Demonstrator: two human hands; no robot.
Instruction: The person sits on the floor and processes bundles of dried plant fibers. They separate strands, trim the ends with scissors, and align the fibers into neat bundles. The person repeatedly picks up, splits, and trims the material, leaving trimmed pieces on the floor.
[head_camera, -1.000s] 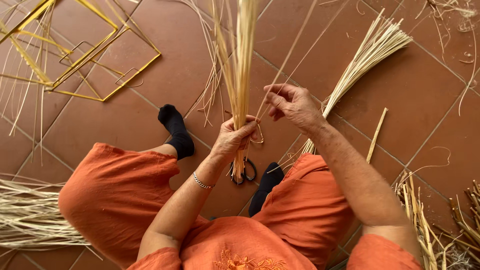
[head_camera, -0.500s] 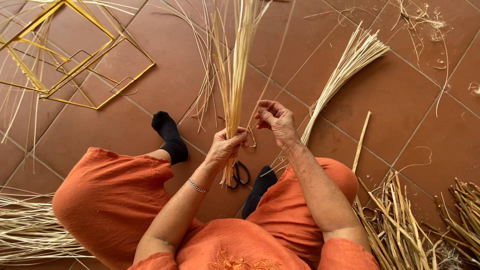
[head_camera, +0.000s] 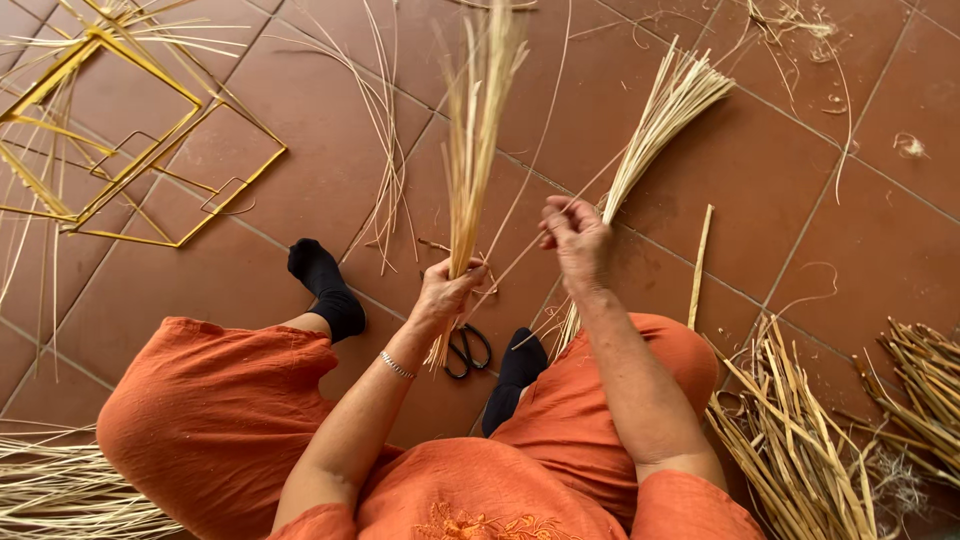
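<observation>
My left hand (head_camera: 447, 291) grips a bundle of pale straw stalks (head_camera: 476, 130) near its lower end, holding it upright over the tiled floor. My right hand (head_camera: 574, 237) is raised beside it, fingers pinched on a thin straw strand (head_camera: 520, 262) that runs down toward the bundle's grip point. Black-handled scissors (head_camera: 468, 351) lie on the floor just under my left hand, between my feet in black socks. I sit on the floor in orange clothes.
A second tied straw bundle (head_camera: 655, 135) lies on the tiles behind my right hand. Yellow wire frames (head_camera: 120, 170) lie at the upper left. Heaps of straw sit at the right (head_camera: 800, 440) and lower left (head_camera: 50, 490). Loose strands litter the floor.
The view has shifted slightly. My right hand has drawn the thin strand outward to the right, away from the bundle, while my left hand keeps its grip.
</observation>
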